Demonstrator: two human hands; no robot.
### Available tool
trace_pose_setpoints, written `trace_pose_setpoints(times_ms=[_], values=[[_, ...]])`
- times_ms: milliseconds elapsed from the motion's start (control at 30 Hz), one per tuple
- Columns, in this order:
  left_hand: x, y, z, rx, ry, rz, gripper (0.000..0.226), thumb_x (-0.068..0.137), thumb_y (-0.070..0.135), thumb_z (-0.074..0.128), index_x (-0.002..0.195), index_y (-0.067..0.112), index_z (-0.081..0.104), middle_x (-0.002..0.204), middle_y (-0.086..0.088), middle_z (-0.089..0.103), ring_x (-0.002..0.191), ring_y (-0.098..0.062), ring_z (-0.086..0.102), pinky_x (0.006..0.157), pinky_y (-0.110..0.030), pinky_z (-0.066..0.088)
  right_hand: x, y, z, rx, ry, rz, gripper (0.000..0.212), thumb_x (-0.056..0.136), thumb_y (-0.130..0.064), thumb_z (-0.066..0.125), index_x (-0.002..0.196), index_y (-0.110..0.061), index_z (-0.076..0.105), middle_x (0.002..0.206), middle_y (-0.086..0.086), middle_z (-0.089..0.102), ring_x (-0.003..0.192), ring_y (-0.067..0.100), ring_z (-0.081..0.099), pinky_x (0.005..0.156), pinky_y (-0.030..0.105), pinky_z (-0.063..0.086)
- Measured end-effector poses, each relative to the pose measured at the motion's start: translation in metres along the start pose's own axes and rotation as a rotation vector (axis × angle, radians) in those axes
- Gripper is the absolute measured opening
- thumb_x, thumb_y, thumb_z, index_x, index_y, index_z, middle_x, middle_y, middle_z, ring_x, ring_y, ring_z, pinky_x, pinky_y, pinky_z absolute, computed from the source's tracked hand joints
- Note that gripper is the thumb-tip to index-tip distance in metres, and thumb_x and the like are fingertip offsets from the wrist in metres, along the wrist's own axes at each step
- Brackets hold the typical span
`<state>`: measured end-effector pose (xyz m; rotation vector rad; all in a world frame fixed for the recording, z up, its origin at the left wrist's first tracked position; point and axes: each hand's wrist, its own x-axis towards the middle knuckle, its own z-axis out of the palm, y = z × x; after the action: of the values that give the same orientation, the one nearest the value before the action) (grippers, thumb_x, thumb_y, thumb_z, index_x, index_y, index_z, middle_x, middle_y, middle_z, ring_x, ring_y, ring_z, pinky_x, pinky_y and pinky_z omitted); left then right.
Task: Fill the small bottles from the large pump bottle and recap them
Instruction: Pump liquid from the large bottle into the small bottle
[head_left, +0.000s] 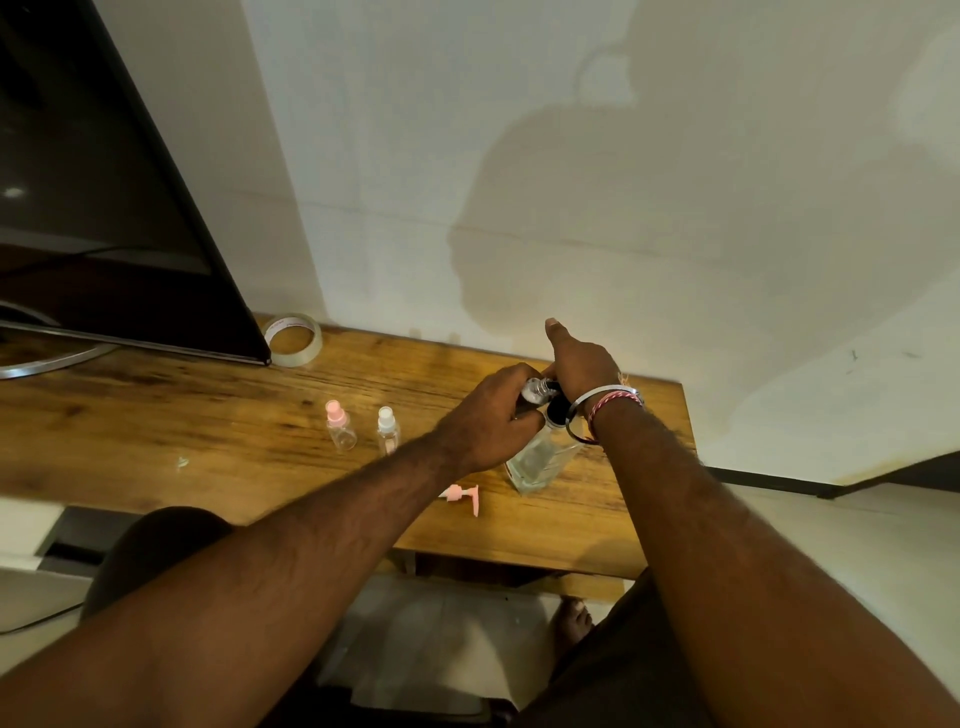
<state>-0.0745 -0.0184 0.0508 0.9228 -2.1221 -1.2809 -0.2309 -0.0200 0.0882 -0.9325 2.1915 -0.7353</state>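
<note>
- Left hand (498, 410): fingers curl around a small clear bottle (535, 391), held over the large bottle (543, 460) standing on the bench (208, 415).
- Right hand (582, 364): fingers hidden at the pump top, grip unclear.
- Two capped small bottles (340, 426) stand left, apart.

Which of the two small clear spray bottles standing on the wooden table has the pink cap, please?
The small clear bottle with the pink cap is the one farther left, farther from the hands; its neighbour, the white-capped bottle, stands to its right.

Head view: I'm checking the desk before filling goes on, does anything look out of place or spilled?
A loose pink pump top lies on its side on the wooden desk, apart from any bottle. No spill shows.
</note>
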Motion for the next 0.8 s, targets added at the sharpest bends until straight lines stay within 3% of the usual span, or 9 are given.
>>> trace_pose_setpoints(times_ms=[167, 400, 567, 800], values=[[0.001, -0.001, 0.002, 0.005, 0.008, 0.008, 0.016, 0.097, 0.011, 0.063, 0.113, 0.013, 0.061, 0.102, 0.0, 0.064, 0.091, -0.009, 0.059, 0.07, -0.018, 0.049, 0.0, 0.003, 0.003, -0.02, 0.013, -0.01, 0.077, 0.095, -0.069, 0.033, 0.076, -0.007, 0.075, 0.083, 0.01, 0.072, 0.081, 0.029, 0.066, 0.083, 0.038, 0.049], [0.0, 0.001, 0.001, 0.034, 0.003, 0.02, 0.016, 0.095, 0.01, 0.063, 0.111, 0.011, 0.061, 0.101, -0.002, 0.064, 0.091, -0.011, 0.059, 0.075, -0.033, 0.053, -0.003, 0.005, 0.004, -0.002, 0.03, -0.001, 0.079, 0.094, -0.072, 0.032, 0.078, -0.008, 0.076, 0.082, 0.009, 0.072, 0.078, 0.025, 0.065, 0.071, 0.034, 0.043], [-0.003, 0.002, 0.0, 0.006, 0.002, 0.014, 0.015, 0.095, 0.01, 0.062, 0.11, 0.012, 0.061, 0.1, 0.001, 0.063, 0.091, -0.009, 0.058, 0.073, -0.031, 0.052, -0.002, 0.002, -0.002, 0.076, -0.026, 0.024, 0.08, 0.09, -0.076, 0.033, 0.07, -0.013, 0.078, 0.079, 0.005, 0.075, 0.081, 0.026, 0.068, 0.082, 0.037, 0.048], [-0.004, 0.005, -0.002, -0.018, -0.008, 0.018, 0.016, 0.096, 0.008, 0.062, 0.109, 0.018, 0.059, 0.099, 0.006, 0.06, 0.088, 0.0, 0.056, 0.069, -0.01, 0.043, -0.003, -0.002, -0.005, 0.086, -0.07, 0.038, 0.078, 0.089, -0.076, 0.036, 0.075, -0.012, 0.078, 0.082, 0.005, 0.075, 0.083, 0.026, 0.069, 0.081, 0.038, 0.05]])
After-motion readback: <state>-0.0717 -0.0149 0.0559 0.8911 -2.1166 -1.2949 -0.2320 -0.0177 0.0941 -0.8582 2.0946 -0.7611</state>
